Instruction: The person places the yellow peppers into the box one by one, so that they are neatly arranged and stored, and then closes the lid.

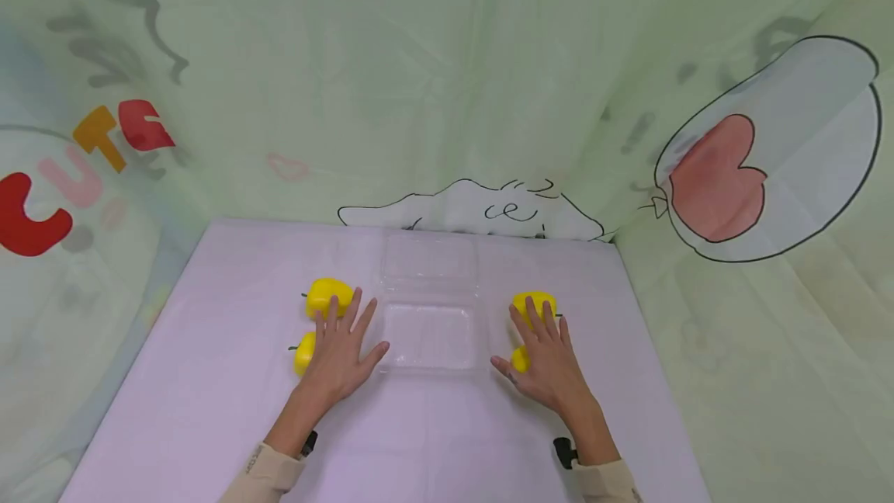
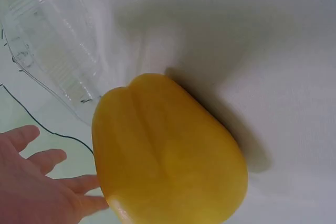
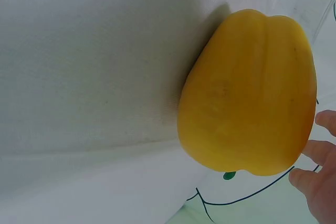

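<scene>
Your left hand (image 1: 341, 357) spreads wide, holding nothing, by the left far pepper (image 1: 327, 295) and left near pepper (image 1: 303, 355); your right hand (image 1: 550, 362) likewise, by the right far pepper (image 1: 535, 301) and right near pepper (image 1: 520, 359) (all yellow); the clear container (image 1: 429, 337) lies between, on the table (image 1: 426, 441).

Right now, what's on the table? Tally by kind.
Glossy yellow bell peppers: 4 (2 by the left hand, 2 by the right hand)
Clear rectangular plastic container, lid open: 1
Total: 5
</scene>
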`<control>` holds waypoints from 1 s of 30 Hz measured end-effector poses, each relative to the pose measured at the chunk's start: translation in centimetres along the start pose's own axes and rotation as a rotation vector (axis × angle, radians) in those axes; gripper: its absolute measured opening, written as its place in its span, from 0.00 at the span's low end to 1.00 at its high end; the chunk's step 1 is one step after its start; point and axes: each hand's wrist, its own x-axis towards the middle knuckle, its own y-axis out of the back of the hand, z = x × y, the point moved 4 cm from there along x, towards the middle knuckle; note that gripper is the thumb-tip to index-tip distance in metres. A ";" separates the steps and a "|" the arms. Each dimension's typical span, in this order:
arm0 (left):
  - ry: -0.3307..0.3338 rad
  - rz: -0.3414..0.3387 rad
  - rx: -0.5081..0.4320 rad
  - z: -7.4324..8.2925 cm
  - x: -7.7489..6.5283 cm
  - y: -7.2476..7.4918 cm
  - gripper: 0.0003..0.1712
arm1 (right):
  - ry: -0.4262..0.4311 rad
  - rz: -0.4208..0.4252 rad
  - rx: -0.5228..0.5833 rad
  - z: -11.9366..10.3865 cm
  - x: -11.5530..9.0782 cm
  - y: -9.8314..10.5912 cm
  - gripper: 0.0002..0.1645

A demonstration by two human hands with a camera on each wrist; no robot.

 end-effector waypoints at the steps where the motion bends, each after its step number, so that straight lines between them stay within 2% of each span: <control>1: -0.002 -0.006 -0.008 0.1 0.0 0.0 0.46 | -0.002 0.000 -0.002 0.0 0.0 0.0 0.58; 17: 0.027 -0.087 -0.237 0.2 0.4 -0.8 0.49 | -0.010 -0.004 -0.023 0.2 -0.3 0.1 0.57; 27: 0.086 -0.157 -0.346 -0.1 0.4 -1.7 0.51 | -0.002 0.020 -0.018 0.4 -1.0 0.2 0.56; 30: 0.091 -0.160 -0.382 -0.1 0.4 -1.8 0.51 | -0.001 0.024 -0.015 0.6 -1.1 0.2 0.56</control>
